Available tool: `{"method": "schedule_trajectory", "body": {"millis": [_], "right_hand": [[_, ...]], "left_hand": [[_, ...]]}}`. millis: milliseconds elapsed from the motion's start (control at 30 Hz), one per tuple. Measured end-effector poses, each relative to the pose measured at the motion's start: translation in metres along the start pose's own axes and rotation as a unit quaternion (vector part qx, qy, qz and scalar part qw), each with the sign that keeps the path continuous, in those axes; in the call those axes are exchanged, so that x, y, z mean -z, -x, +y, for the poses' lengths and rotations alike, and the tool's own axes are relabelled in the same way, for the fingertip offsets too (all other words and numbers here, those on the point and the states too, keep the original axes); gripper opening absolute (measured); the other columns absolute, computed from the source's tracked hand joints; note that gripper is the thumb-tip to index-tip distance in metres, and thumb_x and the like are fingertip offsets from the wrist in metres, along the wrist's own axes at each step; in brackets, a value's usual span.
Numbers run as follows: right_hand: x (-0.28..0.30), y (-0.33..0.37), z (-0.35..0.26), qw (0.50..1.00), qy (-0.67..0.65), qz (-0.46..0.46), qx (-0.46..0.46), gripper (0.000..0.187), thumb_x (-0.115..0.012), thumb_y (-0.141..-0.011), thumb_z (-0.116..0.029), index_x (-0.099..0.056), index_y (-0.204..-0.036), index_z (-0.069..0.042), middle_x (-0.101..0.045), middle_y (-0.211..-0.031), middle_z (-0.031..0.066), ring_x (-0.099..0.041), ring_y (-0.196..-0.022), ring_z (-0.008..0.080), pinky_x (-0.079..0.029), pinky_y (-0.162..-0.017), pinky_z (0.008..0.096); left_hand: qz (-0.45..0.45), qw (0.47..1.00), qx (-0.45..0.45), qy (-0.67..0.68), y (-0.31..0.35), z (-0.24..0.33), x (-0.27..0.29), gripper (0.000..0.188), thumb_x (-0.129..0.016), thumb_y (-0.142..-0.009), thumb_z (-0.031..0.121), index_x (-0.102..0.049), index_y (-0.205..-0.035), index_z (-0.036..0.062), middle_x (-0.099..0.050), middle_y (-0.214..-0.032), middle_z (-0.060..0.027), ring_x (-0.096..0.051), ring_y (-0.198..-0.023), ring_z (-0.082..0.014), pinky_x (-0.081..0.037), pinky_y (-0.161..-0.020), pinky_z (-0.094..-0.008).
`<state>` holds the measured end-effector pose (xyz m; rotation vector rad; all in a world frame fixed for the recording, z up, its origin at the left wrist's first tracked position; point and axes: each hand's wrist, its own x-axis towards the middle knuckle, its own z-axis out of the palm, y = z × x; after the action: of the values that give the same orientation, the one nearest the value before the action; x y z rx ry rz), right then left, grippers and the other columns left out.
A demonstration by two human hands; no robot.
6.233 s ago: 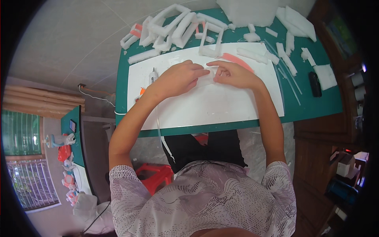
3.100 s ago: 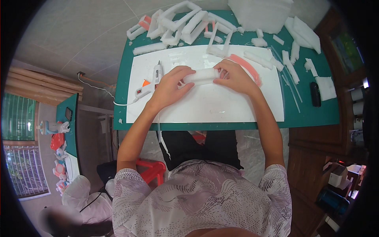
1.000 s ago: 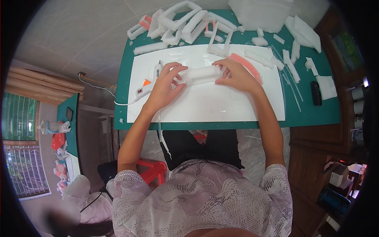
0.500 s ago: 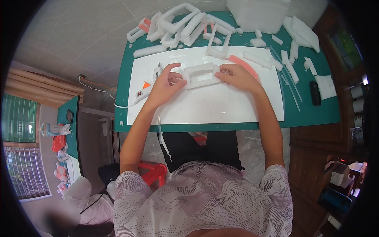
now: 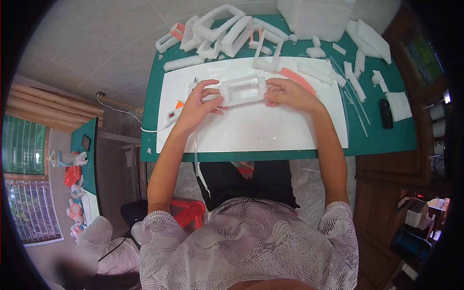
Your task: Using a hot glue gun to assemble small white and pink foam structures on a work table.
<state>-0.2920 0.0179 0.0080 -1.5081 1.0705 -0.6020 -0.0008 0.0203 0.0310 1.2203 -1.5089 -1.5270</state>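
A white rectangular foam frame (image 5: 244, 101) is held between my two hands, over a white board (image 5: 261, 133). My left hand (image 5: 200, 102) grips its left end with thumb and bent fingers. At the opposite end my right hand (image 5: 287, 93) pinches the short side. The board shows through the frame's opening. A white hot glue gun (image 5: 173, 115) with an orange part lies left of my left hand, which hides much of it. Just beyond my right hand is a curved pink foam strip (image 5: 298, 80).
Several foam frames (image 5: 234, 37) are piled at the table's far left. A big white foam block (image 5: 316, 18) stands at the back. Foam scraps, clear glue sticks (image 5: 356, 104) and a black object (image 5: 385, 113) lie right. Another person (image 5: 108, 251) sits at lower left.
The foam frame has tilted slightly and shifted a little left in my hands. My left fingers have curled closer to its end; my right hand has moved slightly.
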Motion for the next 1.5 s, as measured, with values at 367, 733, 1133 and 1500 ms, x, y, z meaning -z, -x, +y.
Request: {"method": "schedule_trajectory", "body": {"millis": [367,733,1133,1500], "right_hand": [[0.0007,-0.0014,0.0033,0.998,-0.058,0.02,0.005,0.038,-0.052,-0.1,-0.024,-0.055,-0.124,0.005,-0.065,-0.102,0.0117,-0.067,-0.089,0.0168,-0.054,-0.081,0.0272],[-0.0011,0.0024,-0.0046,0.996,-0.081,0.031,-0.017,0.037,-0.047,-0.103,-0.026,-0.057,-0.122,0.003,-0.063,-0.105,0.0111,-0.067,-0.09,0.017,-0.054,-0.082,0.0273],[-0.0018,-0.0008,0.0001,0.997,-0.075,0.012,0.0,0.037,-0.05,-0.101,-0.026,-0.055,-0.123,0.004,-0.064,-0.106,0.0114,-0.068,-0.089,0.0169,-0.054,-0.081,0.026],[-0.0043,0.0015,-0.0006,0.991,-0.124,0.037,-0.018,0.05,-0.052,-0.101,-0.034,-0.05,-0.13,0.007,-0.064,-0.107,0.0141,-0.069,-0.087,0.0176,-0.055,-0.079,0.0247]], "left_hand": [[-0.009,0.997,0.008,0.076,-0.0018,-0.0046,0.0055,0.039,-0.048,-0.1,0.019,-0.043,-0.135,0.0046,-0.058,-0.118,-0.0171,-0.07,-0.089,-0.026,-0.056,-0.076,-0.0291],[0.001,0.994,0.019,0.103,-0.0003,-0.0038,0.0069,0.037,-0.045,-0.102,0.022,-0.044,-0.135,0.0062,-0.056,-0.118,-0.0182,-0.07,-0.088,-0.0258,-0.056,-0.076,-0.0295],[0.026,0.999,-0.015,0.043,0.0008,-0.0088,0.0068,0.039,-0.052,-0.098,0.019,-0.048,-0.135,0.0083,-0.058,-0.116,-0.0116,-0.062,-0.093,-0.0176,-0.056,-0.081,-0.0315],[0.034,0.998,-0.037,0.024,0.0017,-0.0077,0.003,0.04,-0.056,-0.095,0.014,-0.048,-0.133,0.0064,-0.058,-0.117,-0.0124,-0.062,-0.093,-0.0167,-0.056,-0.078,-0.0307]]}}
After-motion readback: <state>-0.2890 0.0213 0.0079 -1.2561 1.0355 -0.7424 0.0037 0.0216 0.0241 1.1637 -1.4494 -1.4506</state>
